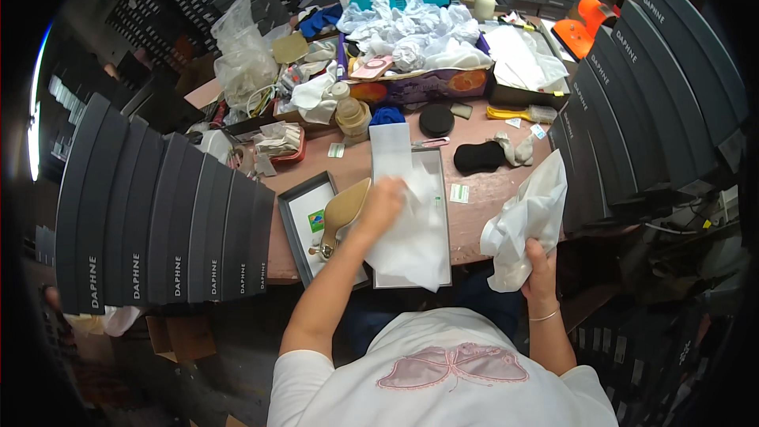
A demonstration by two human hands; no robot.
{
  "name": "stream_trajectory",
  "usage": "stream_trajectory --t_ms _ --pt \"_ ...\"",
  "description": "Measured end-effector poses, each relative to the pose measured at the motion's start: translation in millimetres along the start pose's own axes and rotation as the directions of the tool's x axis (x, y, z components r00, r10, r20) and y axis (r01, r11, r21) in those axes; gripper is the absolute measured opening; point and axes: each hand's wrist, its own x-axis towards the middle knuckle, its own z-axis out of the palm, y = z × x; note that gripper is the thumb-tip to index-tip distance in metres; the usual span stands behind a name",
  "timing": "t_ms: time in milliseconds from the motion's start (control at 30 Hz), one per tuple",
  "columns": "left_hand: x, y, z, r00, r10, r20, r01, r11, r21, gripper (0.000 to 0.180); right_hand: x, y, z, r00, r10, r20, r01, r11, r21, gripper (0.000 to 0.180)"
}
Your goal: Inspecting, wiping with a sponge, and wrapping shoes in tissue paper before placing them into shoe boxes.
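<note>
Currently left hand presses flat on tissue paper in open shoe box, tan heel at its 9 o'clock; right hand clutches crumpled white paper.

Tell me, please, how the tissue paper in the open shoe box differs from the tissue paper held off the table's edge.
The tissue paper in the box lies spread fairly flat under the left hand; the bunched tissue paper is gripped from below by the right hand. The first rests inside the open shoe box; the second hangs beside the table, crumpled. Both are white.
</note>
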Motion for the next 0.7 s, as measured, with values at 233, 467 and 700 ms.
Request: stream_trajectory --t_ms 233,467,700 --pt "38 38 -39 0.856 0.408 0.318 -0.503 0.8 0.327 0.021 -8 4 -9 0.991 0.132 0.01 -0.132 0.991 -0.024 0.056" --pt "-10 -39 60 0.784 0.207 0.586 -0.587 0.557 0.588 0.042 -22 0 0 0.959 0.211 0.189 -0.215 0.977 -0.001 0.065" --pt "20 -25 37 0.843 0.214 0.494 -0.353 0.912 0.209 0.021 -21 -18 29 0.573 0.585 0.574 0.022 0.689 -0.725 0.071"
